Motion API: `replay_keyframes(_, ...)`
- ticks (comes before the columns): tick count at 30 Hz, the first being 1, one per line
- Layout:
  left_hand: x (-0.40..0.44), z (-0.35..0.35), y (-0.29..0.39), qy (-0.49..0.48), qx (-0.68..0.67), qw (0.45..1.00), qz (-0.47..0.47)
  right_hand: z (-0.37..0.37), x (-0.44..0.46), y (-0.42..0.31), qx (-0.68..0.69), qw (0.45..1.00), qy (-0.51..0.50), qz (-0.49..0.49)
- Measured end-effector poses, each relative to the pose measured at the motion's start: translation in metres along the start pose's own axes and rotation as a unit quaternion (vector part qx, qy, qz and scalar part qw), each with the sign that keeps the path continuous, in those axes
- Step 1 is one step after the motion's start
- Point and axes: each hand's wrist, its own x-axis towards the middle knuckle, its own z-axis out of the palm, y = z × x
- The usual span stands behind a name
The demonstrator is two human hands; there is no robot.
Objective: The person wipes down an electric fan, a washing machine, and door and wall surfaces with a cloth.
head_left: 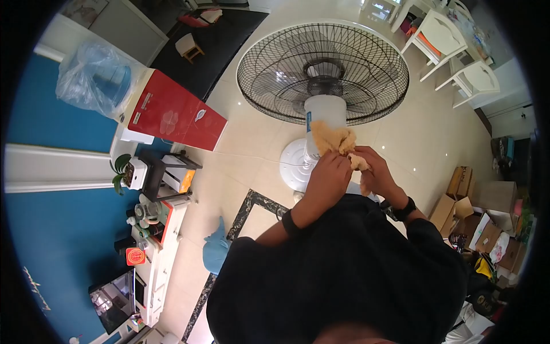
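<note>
Nearest, the left hand (330, 175) and the right hand (375, 172) are side by side in front of the body, and the fingers of both are bent narrowly around one tan cloth (333, 136). The cloth lies in the hands, not on any surface: a small bunch of it comes out between the two hands, and the larger loose part stands beyond the left fingertips. Some fingertips are hidden in the folds, so I cannot tell exactly how deep they press. By its look, the cloth should be light, soft and limp, not fragile and hardly slippery; a good hold is probably at the gathered folds, because a loose end would only hang down. Just beyond it is the white housing (326, 108) of the standing fan (279, 74); whether the cloth touches it, I cannot tell. Farther below, the round base (290, 167) rests on the floor (252, 163), its near edge partly behind the left hand.
</note>
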Motion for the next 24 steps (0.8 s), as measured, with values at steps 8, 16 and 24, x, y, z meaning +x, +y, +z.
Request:
replay_keyframes(8,0.057,0.014,0.043,0.137,-0.148,0.976,0.083,-0.083,0.027,-0.030,-0.046,0.961,0.118,-0.246)
replay_keyframes(16,0.185,0.064,0.114,0.334,-0.206,0.903,0.172,-0.182,0.086,0.006,0.014,0.888,0.211,-0.407)
replay_keyframes(24,0.282,0.119,0.117,0.354,-0.098,0.922,0.124,-0.265,0.135,0.046,0.030,0.895,0.231,-0.381)
